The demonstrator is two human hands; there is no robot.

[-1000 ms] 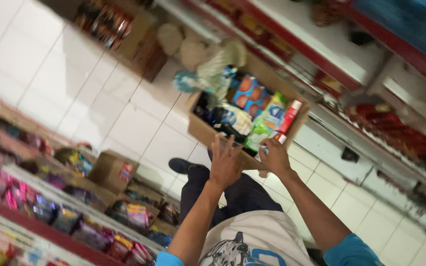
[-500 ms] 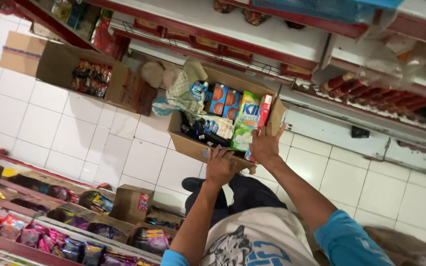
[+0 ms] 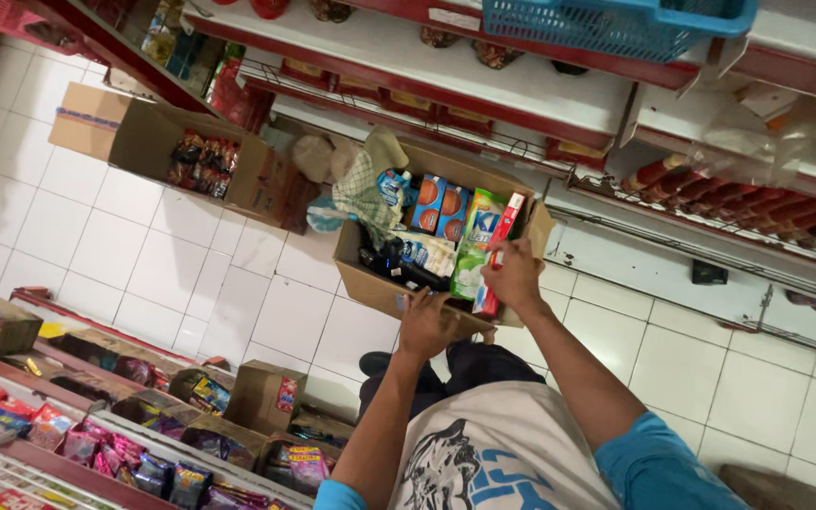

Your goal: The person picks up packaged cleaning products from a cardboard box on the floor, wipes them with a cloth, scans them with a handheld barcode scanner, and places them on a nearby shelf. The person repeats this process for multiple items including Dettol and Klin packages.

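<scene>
Cardboard box (image 3: 370, 280) under both hands.

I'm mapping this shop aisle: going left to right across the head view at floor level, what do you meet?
Open cardboard box of snack packets → checked cloth → carton of groceries → left hand → right hand

White square floor tiles (image 3: 125, 236) with dark grout run down a narrow shop aisle. Red-edged white shelving (image 3: 484, 80) lines one side, a blue plastic basket (image 3: 616, 24) sitting on top. Opposite, a low red rack (image 3: 96, 444) holds rows of bright snack packets. An open cardboard carton (image 3: 172, 151) rests on the floor beside the shelving.
</scene>
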